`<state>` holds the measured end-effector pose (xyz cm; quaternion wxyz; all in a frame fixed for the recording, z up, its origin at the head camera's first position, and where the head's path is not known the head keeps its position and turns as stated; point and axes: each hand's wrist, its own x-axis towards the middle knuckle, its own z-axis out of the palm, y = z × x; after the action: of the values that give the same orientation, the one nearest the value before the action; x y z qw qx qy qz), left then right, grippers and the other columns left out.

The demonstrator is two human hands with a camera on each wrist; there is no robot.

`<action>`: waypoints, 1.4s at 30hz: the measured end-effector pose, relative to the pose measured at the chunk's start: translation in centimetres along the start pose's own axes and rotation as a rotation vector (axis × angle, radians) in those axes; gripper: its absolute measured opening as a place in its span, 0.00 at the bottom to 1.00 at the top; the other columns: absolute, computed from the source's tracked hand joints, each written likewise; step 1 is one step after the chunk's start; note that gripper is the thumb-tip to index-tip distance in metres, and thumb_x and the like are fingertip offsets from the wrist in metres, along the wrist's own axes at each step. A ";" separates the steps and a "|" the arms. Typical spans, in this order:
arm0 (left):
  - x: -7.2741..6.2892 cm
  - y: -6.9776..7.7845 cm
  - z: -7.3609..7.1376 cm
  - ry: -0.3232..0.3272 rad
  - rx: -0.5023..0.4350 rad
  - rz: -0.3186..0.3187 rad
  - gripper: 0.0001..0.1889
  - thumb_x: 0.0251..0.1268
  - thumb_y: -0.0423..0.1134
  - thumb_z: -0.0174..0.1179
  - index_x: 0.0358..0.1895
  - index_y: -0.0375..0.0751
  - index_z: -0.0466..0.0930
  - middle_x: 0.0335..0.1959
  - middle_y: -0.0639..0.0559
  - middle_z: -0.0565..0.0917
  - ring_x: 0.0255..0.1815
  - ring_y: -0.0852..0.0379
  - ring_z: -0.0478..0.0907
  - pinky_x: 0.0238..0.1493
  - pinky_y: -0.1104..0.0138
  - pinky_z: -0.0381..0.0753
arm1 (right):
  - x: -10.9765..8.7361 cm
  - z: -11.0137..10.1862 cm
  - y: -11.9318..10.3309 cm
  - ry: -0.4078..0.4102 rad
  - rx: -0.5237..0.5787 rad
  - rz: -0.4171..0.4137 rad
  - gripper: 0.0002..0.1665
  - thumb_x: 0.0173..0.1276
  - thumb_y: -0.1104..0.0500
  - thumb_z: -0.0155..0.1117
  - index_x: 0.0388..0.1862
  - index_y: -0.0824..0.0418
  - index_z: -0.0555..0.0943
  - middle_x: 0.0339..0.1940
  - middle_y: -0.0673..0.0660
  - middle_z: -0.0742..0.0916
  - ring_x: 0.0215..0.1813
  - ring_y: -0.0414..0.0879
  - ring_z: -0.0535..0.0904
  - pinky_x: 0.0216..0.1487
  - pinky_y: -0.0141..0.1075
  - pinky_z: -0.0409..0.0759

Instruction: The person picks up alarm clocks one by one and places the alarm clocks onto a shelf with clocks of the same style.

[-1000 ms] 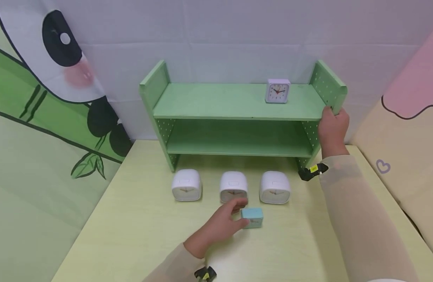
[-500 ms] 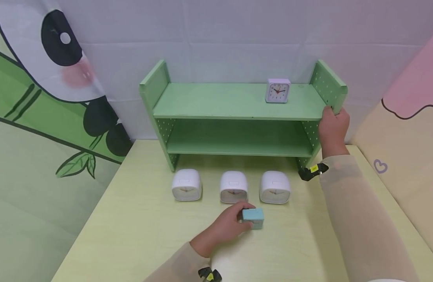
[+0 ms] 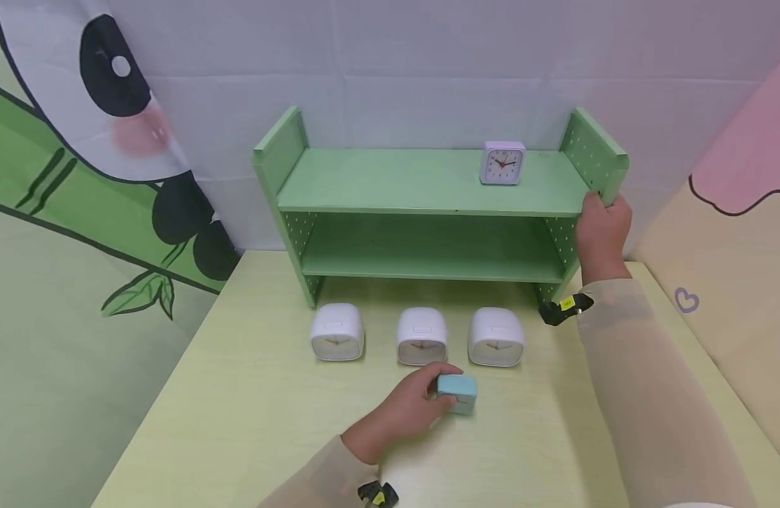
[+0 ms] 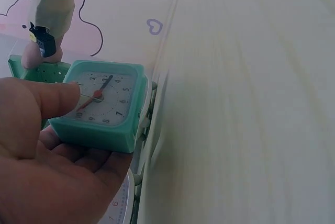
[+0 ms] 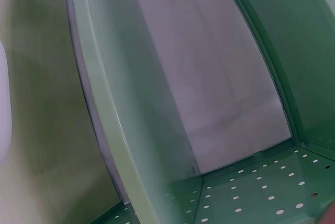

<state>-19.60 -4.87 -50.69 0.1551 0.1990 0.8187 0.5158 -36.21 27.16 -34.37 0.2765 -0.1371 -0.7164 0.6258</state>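
A small teal alarm clock (image 3: 457, 386) is on or close over the table, in front of the white clocks. My left hand (image 3: 407, 406) pinches it from the left. The left wrist view shows the thumb on the dial of the alarm clock (image 4: 118, 96) and fingers behind its case, partly hidden. My right hand (image 3: 603, 231) grips the front edge of the right side panel of a green two-tier shelf (image 3: 377, 180). In the right wrist view, the shelf (image 5: 141, 98) appears close up, with its perforated side panel; only a sliver of that hand shows.
White rounded clocks stand in a row before the shelf: a left one (image 3: 336, 339), a middle one (image 3: 422, 335) and a right one (image 3: 496, 337). A lilac square clock (image 3: 502, 163) sits on the top tier, toward the right. Printed cloth walls border the pale table (image 3: 238, 395).
My left hand has moved slightly right and closed its thumb and fingers on the teal alarm clock, which has turned a little. My right hand has kept its grip on the shelf.
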 end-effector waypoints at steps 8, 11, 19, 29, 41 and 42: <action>-0.2 0.1 -0.8 -0.012 0.002 0.021 0.19 0.77 0.36 0.60 0.67 0.50 0.75 0.58 0.56 0.81 0.59 0.57 0.77 0.64 0.58 0.74 | 0.1 -0.1 0.1 -0.009 0.015 0.014 0.13 0.79 0.52 0.47 0.41 0.53 0.78 0.45 0.48 0.82 0.48 0.41 0.72 0.54 0.34 0.68; -0.5 0.3 -1.4 -0.023 -0.006 0.024 0.19 0.77 0.37 0.60 0.67 0.49 0.74 0.59 0.55 0.81 0.61 0.56 0.76 0.63 0.57 0.75 | 0.1 -0.1 0.0 -0.011 0.021 0.023 0.12 0.79 0.52 0.47 0.44 0.52 0.79 0.47 0.48 0.83 0.49 0.41 0.72 0.55 0.34 0.68; -1.1 1.1 -3.4 -0.056 0.013 0.066 0.19 0.78 0.36 0.58 0.68 0.48 0.73 0.61 0.54 0.80 0.66 0.50 0.75 0.65 0.54 0.74 | 0.1 0.0 0.0 0.004 0.041 0.002 0.12 0.78 0.54 0.47 0.40 0.53 0.79 0.40 0.48 0.81 0.44 0.41 0.72 0.49 0.34 0.69; -2.2 3.7 -6.2 -0.031 0.028 0.140 0.22 0.78 0.34 0.58 0.71 0.48 0.71 0.60 0.54 0.79 0.62 0.51 0.76 0.58 0.56 0.78 | 0.2 -0.1 0.1 -0.004 0.078 0.014 0.15 0.78 0.53 0.49 0.50 0.58 0.81 0.41 0.49 0.82 0.40 0.41 0.73 0.45 0.34 0.70; -1.7 6.3 -11.5 0.030 0.030 0.169 0.23 0.77 0.32 0.58 0.72 0.41 0.70 0.62 0.45 0.78 0.62 0.47 0.77 0.62 0.51 0.77 | 0.3 -0.3 0.2 -0.016 0.069 0.053 0.15 0.78 0.50 0.51 0.52 0.56 0.80 0.47 0.48 0.82 0.47 0.42 0.72 0.52 0.34 0.69; -1.6 6.5 -12.0 0.039 0.035 0.171 0.23 0.77 0.32 0.58 0.72 0.40 0.69 0.62 0.44 0.78 0.62 0.47 0.77 0.62 0.52 0.78 | 0.3 -0.2 0.2 -0.012 0.068 0.049 0.14 0.78 0.51 0.51 0.50 0.55 0.80 0.46 0.48 0.82 0.47 0.42 0.72 0.52 0.33 0.69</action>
<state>-22.58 -12.51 -39.64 0.0909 0.2605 0.8105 0.5166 -36.37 27.57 -34.45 0.2614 -0.1413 -0.6928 0.6570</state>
